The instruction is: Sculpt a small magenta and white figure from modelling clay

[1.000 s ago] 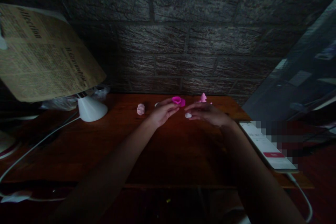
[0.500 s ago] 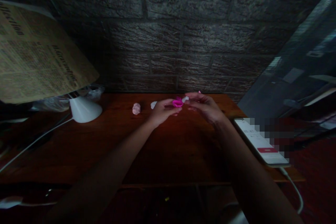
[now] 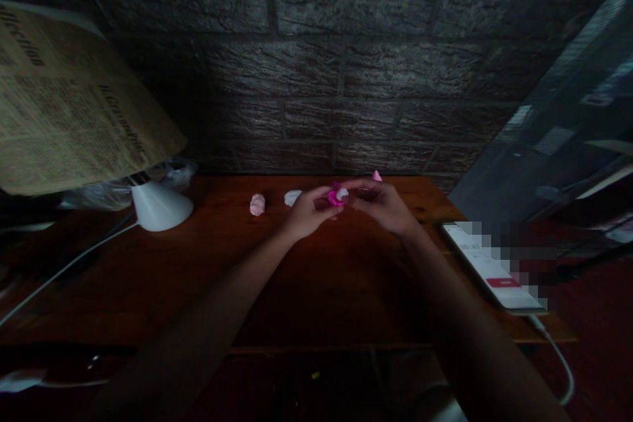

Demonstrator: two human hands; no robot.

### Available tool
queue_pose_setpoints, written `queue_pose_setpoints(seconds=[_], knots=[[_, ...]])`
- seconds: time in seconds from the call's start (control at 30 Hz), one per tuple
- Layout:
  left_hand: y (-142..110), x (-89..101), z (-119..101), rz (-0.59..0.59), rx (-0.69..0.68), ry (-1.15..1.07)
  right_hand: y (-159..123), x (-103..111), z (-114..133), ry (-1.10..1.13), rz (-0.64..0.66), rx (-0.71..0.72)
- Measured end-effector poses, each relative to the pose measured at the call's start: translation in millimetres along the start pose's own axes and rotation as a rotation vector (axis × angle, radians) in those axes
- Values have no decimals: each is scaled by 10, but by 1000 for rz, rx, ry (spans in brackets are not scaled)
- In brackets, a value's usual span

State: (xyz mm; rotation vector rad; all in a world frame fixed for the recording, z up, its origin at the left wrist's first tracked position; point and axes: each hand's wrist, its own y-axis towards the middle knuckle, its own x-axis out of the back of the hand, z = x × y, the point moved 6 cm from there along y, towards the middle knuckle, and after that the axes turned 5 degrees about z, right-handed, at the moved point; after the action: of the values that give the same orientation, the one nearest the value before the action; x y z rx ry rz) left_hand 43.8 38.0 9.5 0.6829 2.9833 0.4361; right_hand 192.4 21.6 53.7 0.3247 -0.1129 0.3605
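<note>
Between thumb and fingers, my left hand (image 3: 307, 214) grips a small bright magenta, cup-like piece (image 3: 333, 198) above the table. My right hand (image 3: 383, 206) pinches a small soft white lump (image 3: 342, 193), which sits at the opening of the magenta piece; how deep it goes in I cannot tell. Behind my left hand, another white lump (image 3: 291, 197) lies on the table. Farther left is a pale pink, clay-like lump (image 3: 257, 204). The tip of a pink pointed thing (image 3: 376, 175) shows behind my right hand.
A lamp with a white base (image 3: 162, 206) and a newsprint shade (image 3: 79, 105) stands on the left of the wooden table (image 3: 316, 290). At the right edge lies a lit phone (image 3: 482, 267) with a white cable (image 3: 561, 359). A brick wall (image 3: 306, 66) rises behind.
My right hand has moved left and slightly down, bringing the white lump onto the magenta piece. More of the white lump on the table and the pink pointed thing now shows.
</note>
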Motion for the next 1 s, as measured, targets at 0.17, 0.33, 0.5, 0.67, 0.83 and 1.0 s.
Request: queue_pose_setpoints(seconds=[0.17,0.33,0.5,0.67,0.83,1.0], knots=[[8,13,19,-16,18,-55,-8,-41,4,1,34,33],[20,10,35,-5,22,-70,-11,-51,0,-51,33,52],[10,-2,24,10,25,-82,1,-28,-58,-90,37,40],[9,9,34,-9,31,-53,11,13,-74,-199,45,137],[20,1,74,-6,16,-61,26,34,-117,-286,65,166],[16,-38,43,21,-27,-2,36,13,-133,-185,60,102]])
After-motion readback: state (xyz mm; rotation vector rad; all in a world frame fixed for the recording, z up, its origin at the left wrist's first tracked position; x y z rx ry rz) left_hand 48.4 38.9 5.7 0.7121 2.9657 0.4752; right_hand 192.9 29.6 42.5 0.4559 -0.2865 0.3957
